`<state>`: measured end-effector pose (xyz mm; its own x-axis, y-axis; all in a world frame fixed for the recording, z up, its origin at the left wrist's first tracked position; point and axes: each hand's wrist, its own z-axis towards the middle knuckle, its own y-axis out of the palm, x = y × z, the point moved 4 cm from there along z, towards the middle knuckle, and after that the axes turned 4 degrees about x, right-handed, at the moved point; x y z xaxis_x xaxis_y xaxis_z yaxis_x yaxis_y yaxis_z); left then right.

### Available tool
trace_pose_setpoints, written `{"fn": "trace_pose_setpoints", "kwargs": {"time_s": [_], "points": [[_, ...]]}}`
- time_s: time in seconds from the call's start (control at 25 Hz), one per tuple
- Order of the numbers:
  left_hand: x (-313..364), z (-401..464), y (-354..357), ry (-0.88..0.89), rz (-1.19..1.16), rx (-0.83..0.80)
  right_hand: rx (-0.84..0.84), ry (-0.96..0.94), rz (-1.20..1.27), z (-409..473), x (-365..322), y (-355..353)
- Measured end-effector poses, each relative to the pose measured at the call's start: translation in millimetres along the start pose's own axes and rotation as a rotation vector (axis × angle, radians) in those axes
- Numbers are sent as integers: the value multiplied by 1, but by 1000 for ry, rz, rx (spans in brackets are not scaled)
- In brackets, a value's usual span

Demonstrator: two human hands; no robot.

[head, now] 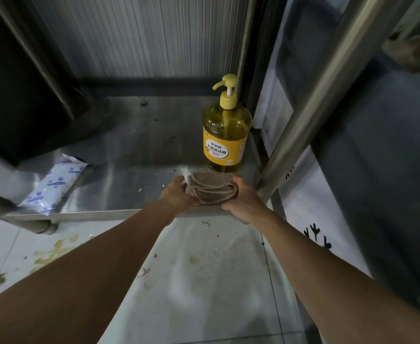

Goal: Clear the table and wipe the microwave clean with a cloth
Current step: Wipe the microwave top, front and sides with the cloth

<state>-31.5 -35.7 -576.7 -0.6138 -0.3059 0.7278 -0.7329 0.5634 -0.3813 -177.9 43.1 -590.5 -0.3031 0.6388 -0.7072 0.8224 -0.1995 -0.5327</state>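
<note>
Both hands, left hand and right hand, are gripping the folded brown cloth by its ends, fingers curling round soft, light, floppy fabric.

A commercial kitchen: a stainless-steel shelf, a dish-soap pump bottle, a stained tile floor.

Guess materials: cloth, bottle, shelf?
Cloth: soft napped fabric, beige, probably microfibre or terry; it folds limply in layers between left hand and right hand.
Bottle: clear glossy plastic, likely PET; yellow liquid shows through, with an opaque yellow plastic pump.
Shelf: brushed stainless steel by its look; dull grey sheen, smeared reflections, spotted with grime.
</note>
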Motion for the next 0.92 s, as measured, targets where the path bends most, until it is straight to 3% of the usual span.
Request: {"fn": "trace_pose_setpoints", "kwargs": {"time_s": [0.24,0.92], "points": [[44,-89,-28,9,158,13,-34,49,-52,-91,-46,-45],[248,-350,-118,113,140,-80,-9,-6,-42,-339,-248,-232]]}}
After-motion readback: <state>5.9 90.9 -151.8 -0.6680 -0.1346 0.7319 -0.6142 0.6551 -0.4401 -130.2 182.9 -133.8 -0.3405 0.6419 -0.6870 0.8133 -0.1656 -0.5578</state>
